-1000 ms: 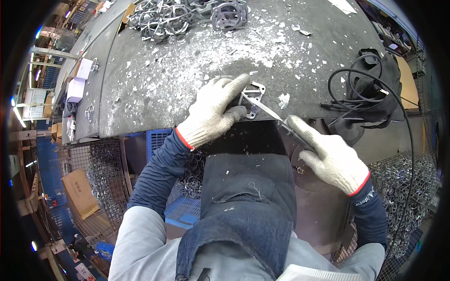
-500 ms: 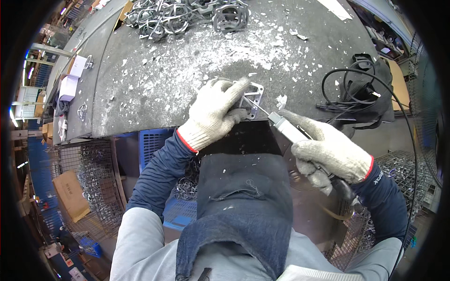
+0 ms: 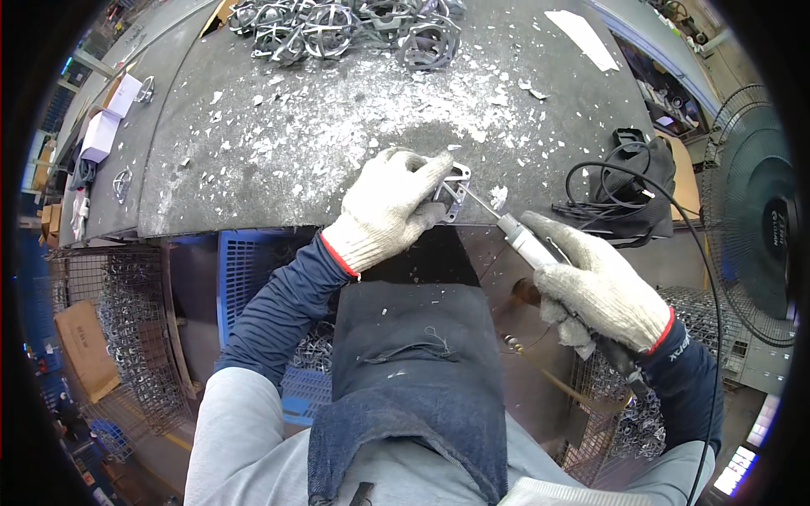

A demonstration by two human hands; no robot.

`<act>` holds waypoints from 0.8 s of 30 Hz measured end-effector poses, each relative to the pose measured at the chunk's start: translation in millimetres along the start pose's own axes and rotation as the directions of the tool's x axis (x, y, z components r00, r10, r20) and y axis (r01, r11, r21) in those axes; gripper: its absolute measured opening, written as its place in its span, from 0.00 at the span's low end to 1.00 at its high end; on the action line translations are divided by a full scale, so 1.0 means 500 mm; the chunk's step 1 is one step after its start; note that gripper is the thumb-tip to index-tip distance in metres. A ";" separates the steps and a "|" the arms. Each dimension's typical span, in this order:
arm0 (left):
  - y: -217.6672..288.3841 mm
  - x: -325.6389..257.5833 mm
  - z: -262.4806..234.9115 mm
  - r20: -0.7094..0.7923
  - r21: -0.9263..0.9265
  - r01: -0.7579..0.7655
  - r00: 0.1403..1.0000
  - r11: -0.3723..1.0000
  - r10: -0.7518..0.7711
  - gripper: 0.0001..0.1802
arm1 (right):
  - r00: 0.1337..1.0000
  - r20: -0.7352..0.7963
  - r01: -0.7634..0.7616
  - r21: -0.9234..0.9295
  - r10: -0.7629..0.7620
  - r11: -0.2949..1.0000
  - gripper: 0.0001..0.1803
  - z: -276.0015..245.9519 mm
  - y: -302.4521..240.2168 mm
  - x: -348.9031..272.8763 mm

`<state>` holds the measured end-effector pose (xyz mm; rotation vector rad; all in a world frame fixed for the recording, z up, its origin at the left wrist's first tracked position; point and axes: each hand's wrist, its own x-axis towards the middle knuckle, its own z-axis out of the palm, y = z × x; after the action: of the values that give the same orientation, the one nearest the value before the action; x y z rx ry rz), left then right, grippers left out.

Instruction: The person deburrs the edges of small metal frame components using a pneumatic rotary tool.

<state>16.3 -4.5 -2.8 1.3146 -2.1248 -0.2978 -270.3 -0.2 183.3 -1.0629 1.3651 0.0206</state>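
Observation:
My left hand, in a white knit glove with a red cuff, is closed around a small silver metal casting near the table's front edge. Its fingers and thumb cover the casting's left side. In my right hand, gloved alike, is a grey handheld power deburring tool with a slim metal bit. The bit's tip reaches the right side of the casting; whether it touches I cannot tell. White flakes lie scattered over the dark tabletop beyond both hands.
Frame-like castings are heaped at the far side. A black cable arcs past my right arm to a dark pouch. A fan stands at the right. Wire baskets and a blue crate sit below the table.
The view has shifted, bringing the fan into sight at the right. The casting is tilted differently in my left hand, and the tool sits slightly farther right, its bit still by the casting.

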 end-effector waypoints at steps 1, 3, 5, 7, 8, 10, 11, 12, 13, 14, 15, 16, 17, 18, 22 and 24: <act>0.001 0.000 0.000 0.006 0.011 0.008 1.000 1.000 -0.008 0.42 | 1.000 0.016 -0.022 -0.048 0.023 0.999 0.44 0.002 -0.012 -0.001; -0.001 -0.003 0.006 -0.024 0.009 -0.008 1.000 1.000 0.008 0.42 | 0.999 0.028 -0.042 -0.102 0.046 0.994 0.43 0.006 -0.026 0.000; 0.001 -0.007 0.008 -0.051 0.010 -0.020 0.998 1.000 0.021 0.41 | 0.997 0.066 -0.031 0.003 0.031 1.000 0.42 0.008 -0.027 0.002; 0.008 -0.009 0.006 -0.035 0.016 0.006 0.999 1.000 -0.006 0.40 | 0.996 0.091 -0.029 0.050 0.024 0.998 0.43 0.007 -0.022 0.000; 0.009 -0.009 0.003 -0.039 0.015 0.011 0.999 1.000 -0.010 0.40 | 0.993 0.116 -0.029 0.104 0.017 0.994 0.43 0.005 -0.017 -0.001; 0.010 -0.005 -0.002 -0.063 0.000 -0.035 0.997 0.999 0.035 0.40 | 0.993 0.118 -0.040 0.138 0.024 0.990 0.44 -0.004 0.004 -0.004; 0.008 -0.006 -0.001 -0.065 -0.004 -0.033 0.997 0.999 0.033 0.40 | 0.992 0.125 -0.049 0.176 0.027 0.983 0.44 -0.003 0.015 -0.004; 0.007 -0.006 0.001 -0.072 -0.001 -0.054 0.996 0.999 0.054 0.41 | 0.992 0.121 -0.052 0.172 0.031 0.984 0.44 0.001 0.026 -0.005; 0.006 -0.006 0.003 -0.078 0.003 -0.075 0.994 0.997 0.075 0.41 | 0.987 0.159 -0.052 0.265 0.010 0.963 0.45 0.006 0.038 -0.006; 0.005 -0.006 0.006 -0.080 -0.001 -0.074 0.994 0.997 0.074 0.41 | 0.981 0.195 -0.055 0.355 -0.016 0.933 0.46 0.010 0.049 -0.007; 0.001 -0.009 0.008 -0.102 -0.002 -0.097 0.990 0.995 0.096 0.41 | 0.982 0.187 -0.059 0.311 0.000 0.948 0.47 0.014 0.057 -0.004; 0.000 -0.009 0.010 -0.124 -0.002 -0.120 0.985 0.993 0.119 0.41 | 0.986 0.168 -0.029 0.238 -0.012 0.971 0.47 0.021 0.067 0.000; 0.000 -0.008 0.010 -0.121 -0.002 -0.120 0.986 0.993 0.119 0.41 | 0.988 0.148 0.016 0.169 -0.042 0.986 0.47 0.028 0.069 0.004; 0.001 -0.004 0.009 -0.100 -0.010 -0.108 0.989 0.994 0.106 0.40 | 0.989 0.126 0.060 0.100 -0.072 0.993 0.47 0.033 0.072 0.005; 0.002 -0.004 0.009 -0.056 0.019 -0.060 0.997 0.998 0.061 0.41 | 0.990 0.137 -0.031 -0.058 0.039 0.998 0.47 -0.014 0.109 0.031; -0.003 0.005 0.010 -0.019 0.019 -0.064 0.998 0.998 0.064 0.41 | 0.888 0.055 0.310 -0.804 -0.456 0.508 0.47 -0.027 0.128 0.053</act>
<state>13.7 -8.1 -6.3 1.2521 -2.1537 -0.2384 -310.1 13.1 126.5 -2.1864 1.2303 0.2440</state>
